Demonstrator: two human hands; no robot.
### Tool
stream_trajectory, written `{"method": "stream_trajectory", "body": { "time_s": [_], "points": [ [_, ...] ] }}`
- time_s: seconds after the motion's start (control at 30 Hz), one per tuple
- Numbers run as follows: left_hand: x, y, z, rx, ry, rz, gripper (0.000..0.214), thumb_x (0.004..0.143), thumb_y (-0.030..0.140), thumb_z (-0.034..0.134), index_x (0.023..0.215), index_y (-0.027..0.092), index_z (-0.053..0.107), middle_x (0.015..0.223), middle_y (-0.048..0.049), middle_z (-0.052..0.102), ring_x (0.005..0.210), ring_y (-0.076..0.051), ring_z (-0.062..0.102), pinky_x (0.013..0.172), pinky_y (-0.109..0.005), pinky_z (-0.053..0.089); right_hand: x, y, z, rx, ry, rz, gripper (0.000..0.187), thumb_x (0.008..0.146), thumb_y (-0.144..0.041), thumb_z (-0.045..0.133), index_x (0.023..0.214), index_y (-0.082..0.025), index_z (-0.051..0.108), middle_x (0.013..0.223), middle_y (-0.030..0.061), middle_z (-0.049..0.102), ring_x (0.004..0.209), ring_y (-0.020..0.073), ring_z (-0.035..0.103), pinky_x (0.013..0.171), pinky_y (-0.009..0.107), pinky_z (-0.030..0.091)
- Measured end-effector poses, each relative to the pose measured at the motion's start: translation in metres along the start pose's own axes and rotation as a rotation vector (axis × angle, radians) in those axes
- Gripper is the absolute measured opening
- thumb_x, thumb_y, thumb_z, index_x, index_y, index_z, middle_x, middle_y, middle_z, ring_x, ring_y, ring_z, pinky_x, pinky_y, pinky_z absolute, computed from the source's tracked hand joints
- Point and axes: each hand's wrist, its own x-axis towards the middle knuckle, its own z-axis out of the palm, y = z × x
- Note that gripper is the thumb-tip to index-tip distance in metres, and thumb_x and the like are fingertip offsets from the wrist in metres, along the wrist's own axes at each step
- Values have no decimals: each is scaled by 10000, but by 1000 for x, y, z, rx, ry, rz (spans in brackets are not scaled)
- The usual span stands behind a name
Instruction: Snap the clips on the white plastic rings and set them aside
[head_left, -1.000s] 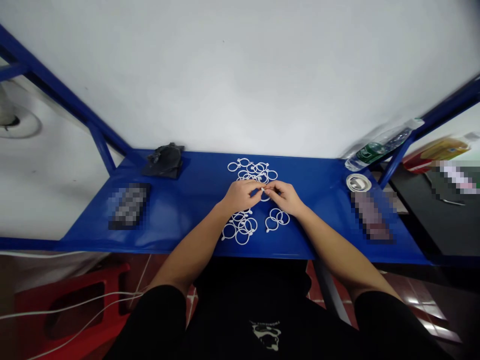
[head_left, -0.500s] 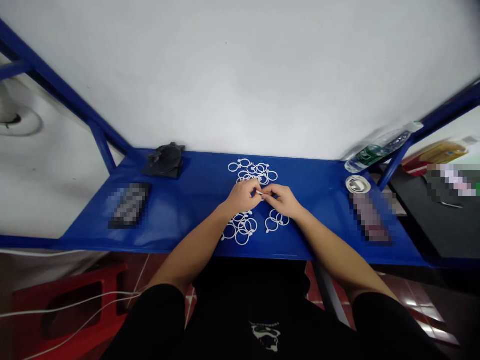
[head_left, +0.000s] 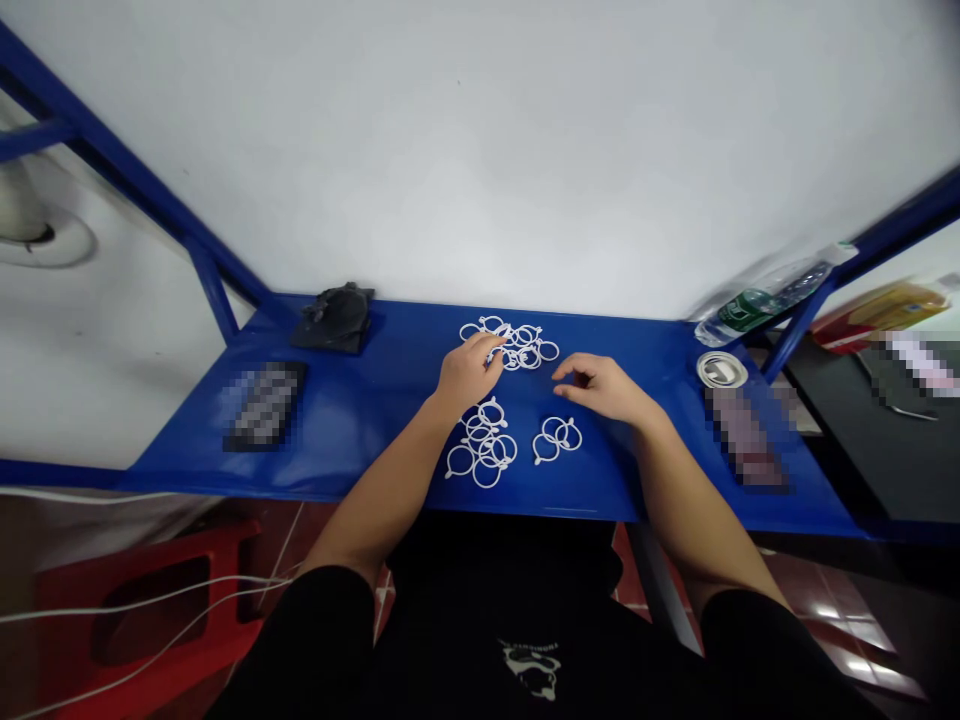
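My left hand (head_left: 471, 370) is at the near left edge of a pile of white curtain rings (head_left: 525, 352), each with a small tab. Its thumb and fingers are apart, with a ring partly showing between them; I cannot tell whether they touch it. My right hand (head_left: 604, 388) hovers to the right of that pile, fingers curled loosely and thumb apart, holding nothing. Closer to me, below the left hand, lies a second heap of white rings (head_left: 489, 445). A small group of overlapping rings (head_left: 556, 438) lies below the right hand.
The blue table (head_left: 397, 420) meets a pale wall. A black plastic bag (head_left: 335, 320) and a blurred-out dark object (head_left: 266, 405) lie left. A clear bottle (head_left: 742, 312), a white tape-like roll (head_left: 721, 371) and another blurred object (head_left: 746, 440) are right. A red stool (head_left: 150, 560) stands below.
My hands were together, pinching a small white piece between them. They have parted: the left has moved up to the far pile, the right has drawn away rightward and opened.
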Motion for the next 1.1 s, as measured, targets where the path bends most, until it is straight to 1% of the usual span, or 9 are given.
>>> {"method": "stream_trajectory", "body": {
  "time_s": [0.13,0.23,0.3,0.37,0.57,0.8,0.93,1.0,1.1],
  "points": [
    [-1,-2,2,65,-166,-76,299,985,205,646,1271,221,733,1319,-75,742,1022,-211,747,920,-350,598,-4,3,-2,-9,-322,127,309,793,-352,857,1029,-204,724,914,20,716,729,161,598,669,294,465],
    [-1,-1,4,100,-222,-104,312,996,227,644,1297,230,726,1351,-73,727,1094,-230,740,958,-371,605,-3,2,6,-42,-385,88,274,786,-275,842,1018,-200,718,974,36,704,782,169,608,709,295,467],
    [-1,0,4,120,-234,-103,317,1002,224,629,1305,231,725,1377,-69,713,1146,-236,729,982,-372,604,-1,1,12,-66,-403,37,130,829,-169,744,953,-201,719,968,39,696,813,171,621,742,295,467],
    [0,1,3,140,-248,-109,304,1007,234,627,1291,230,735,1415,-67,693,1182,-243,720,1000,-375,603,1,1,17,-86,-399,-2,133,846,-90,644,888,-201,705,929,34,692,821,170,625,756,292,458],
    [0,5,2,163,-273,-141,287,1001,283,670,1272,237,752,1543,-86,605,1176,-257,726,1019,-406,604,4,-3,18,-73,-235,38,104,940,-144,554,931,-198,642,855,20,687,721,151,579,704,286,413],
    [-2,7,3,48,-214,-98,249,989,275,682,1220,240,768,1362,-75,732,984,-208,757,922,-370,615,4,-10,21,-2,13,107,58,999,-261,521,1000,-228,569,752,-17,638,636,152,558,649,286,395],
    [-5,16,2,-128,-203,7,253,1026,303,620,1232,234,750,1112,-51,798,792,-144,719,840,-320,608,5,-6,31,28,168,139,72,976,-300,555,1018,-241,555,706,-31,613,591,156,547,619,287,394],
    [-8,23,3,-195,-220,95,301,1007,326,646,1281,231,725,1135,-65,786,748,-132,698,795,-310,607,5,-4,37,34,215,153,68,956,-291,567,1004,-242,561,719,-25,623,585,155,542,610,288,395],
    [-12,33,6,-230,-251,242,302,971,351,700,1249,237,733,1266,-91,739,930,-169,733,821,-318,613,6,-2,45,106,232,172,57,928,-275,567,975,-242,567,732,-20,638,590,153,536,606,284,404]
  ]
}}
